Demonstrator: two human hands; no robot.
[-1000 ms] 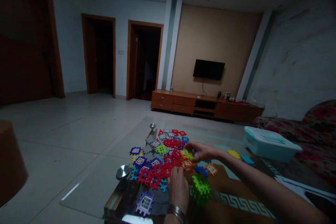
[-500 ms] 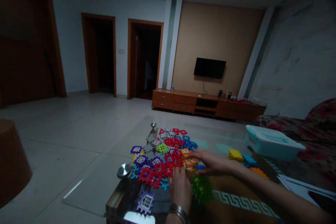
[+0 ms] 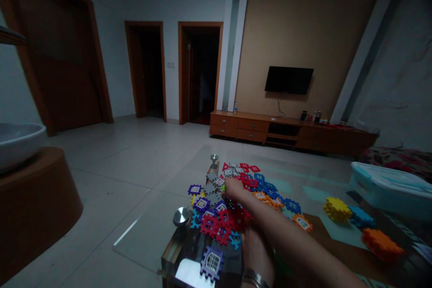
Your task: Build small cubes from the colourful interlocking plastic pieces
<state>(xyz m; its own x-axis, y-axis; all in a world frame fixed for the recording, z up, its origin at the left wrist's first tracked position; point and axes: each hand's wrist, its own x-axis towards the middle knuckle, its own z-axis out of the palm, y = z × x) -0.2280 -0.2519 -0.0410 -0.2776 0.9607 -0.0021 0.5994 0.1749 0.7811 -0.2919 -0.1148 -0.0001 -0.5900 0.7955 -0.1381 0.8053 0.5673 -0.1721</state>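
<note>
Reaching across from the right, my right hand is over the pile of notched plastic tiles, its fingers curled down on a lime-green tile that shows only as a sliver. My left hand, with metal bangles at the wrist, rests low beside the red tiles; the right forearm covers its fingers. Dark green tiles show faintly beyond the left hand, mostly hidden. Purple window tiles, grey tiles, blue tiles and orange tiles lie around in the pile.
Stacks of yellow tiles, light-blue tiles and orange tiles stand on the glass table at right. Behind them is a lidded teal box. A lone purple tile lies near the front, and metal knobs rise at left.
My right hand has moved left from the orange tiles to the lime-green tile, its forearm now crossing over my left hand. The view has turned leftward, bringing a white basin into sight.
</note>
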